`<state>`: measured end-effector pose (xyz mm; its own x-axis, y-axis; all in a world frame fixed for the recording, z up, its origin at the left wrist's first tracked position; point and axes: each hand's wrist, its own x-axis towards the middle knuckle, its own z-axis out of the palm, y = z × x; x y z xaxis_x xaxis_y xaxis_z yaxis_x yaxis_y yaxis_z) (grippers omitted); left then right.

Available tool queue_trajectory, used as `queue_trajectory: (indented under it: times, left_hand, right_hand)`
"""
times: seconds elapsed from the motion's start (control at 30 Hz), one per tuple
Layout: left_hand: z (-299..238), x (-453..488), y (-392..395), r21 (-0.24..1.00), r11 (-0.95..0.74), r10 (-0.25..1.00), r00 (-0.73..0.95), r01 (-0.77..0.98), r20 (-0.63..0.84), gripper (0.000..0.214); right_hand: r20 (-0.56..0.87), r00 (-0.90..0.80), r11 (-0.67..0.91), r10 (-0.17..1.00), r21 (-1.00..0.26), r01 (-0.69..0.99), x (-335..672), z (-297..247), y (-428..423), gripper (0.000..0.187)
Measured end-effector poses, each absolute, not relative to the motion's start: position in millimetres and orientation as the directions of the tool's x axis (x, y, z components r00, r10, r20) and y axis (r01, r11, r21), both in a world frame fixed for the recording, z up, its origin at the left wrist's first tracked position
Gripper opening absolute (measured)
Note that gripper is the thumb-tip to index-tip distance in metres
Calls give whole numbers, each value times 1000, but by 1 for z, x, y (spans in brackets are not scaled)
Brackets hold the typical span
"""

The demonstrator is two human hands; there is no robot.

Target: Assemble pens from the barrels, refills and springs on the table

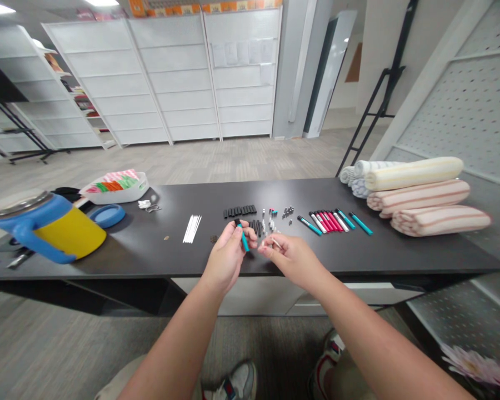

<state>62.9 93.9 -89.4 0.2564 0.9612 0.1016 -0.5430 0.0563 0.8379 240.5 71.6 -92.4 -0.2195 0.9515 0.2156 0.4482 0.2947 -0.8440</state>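
My left hand (230,244) is closed around a teal pen barrel (244,241) with a black upper end, tilted over the near part of the table. Just right of it, my right hand (287,254) pinches a small pale piece (276,243), too small to make out. Beyond the hands lie a row of black caps (239,211), black tubes (256,226), small white parts (271,224) and small silver parts (288,211). A row of red, white and teal pens (331,220) lies to the right. Thin white sticks (192,229) and small brownish pieces (214,239) are on the left.
At the dark table's (150,258) left end are a blue and yellow jug (62,228), its blue lid (107,215) and a white basket (139,188) of colourful packets. Rolled towels (425,194) are stacked at the right end. White shelves (170,78) stand behind.
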Motion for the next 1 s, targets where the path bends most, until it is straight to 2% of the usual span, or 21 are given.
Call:
queue_trajectory:
  times: [0.1, 0.2, 0.4, 0.6, 0.83, 1.0]
  left_hand:
    - [-89, 62, 95, 808, 56, 972, 217, -587, 90, 25]
    - [-89, 63, 94, 821, 70, 965, 247, -566, 88, 27]
    - [-88, 63, 92, 861, 69, 951, 295, -505, 97, 35]
    - [-88, 60, 93, 865, 34, 965, 241, -501, 102, 34]
    - [-95, 60, 94, 903, 49, 938, 331, -426, 105, 33]
    - [-97, 57, 98, 928, -2, 962, 252, -372, 103, 33]
  right_hand:
    - [216, -307, 361, 927, -736, 573, 236, -90, 70, 25]
    - [227, -326, 389, 918, -684, 618, 233, -88, 69, 24]
    - [255, -304, 395, 918, -659, 640, 233, -88, 70, 24]
    - [239, -277, 366, 931, -644, 672, 232, -86, 71, 24]
    - [252, -281, 377, 926, -605, 701, 231, -89, 73, 19]
    - [224, -225, 316, 948, -619, 719, 231, -87, 71, 28]
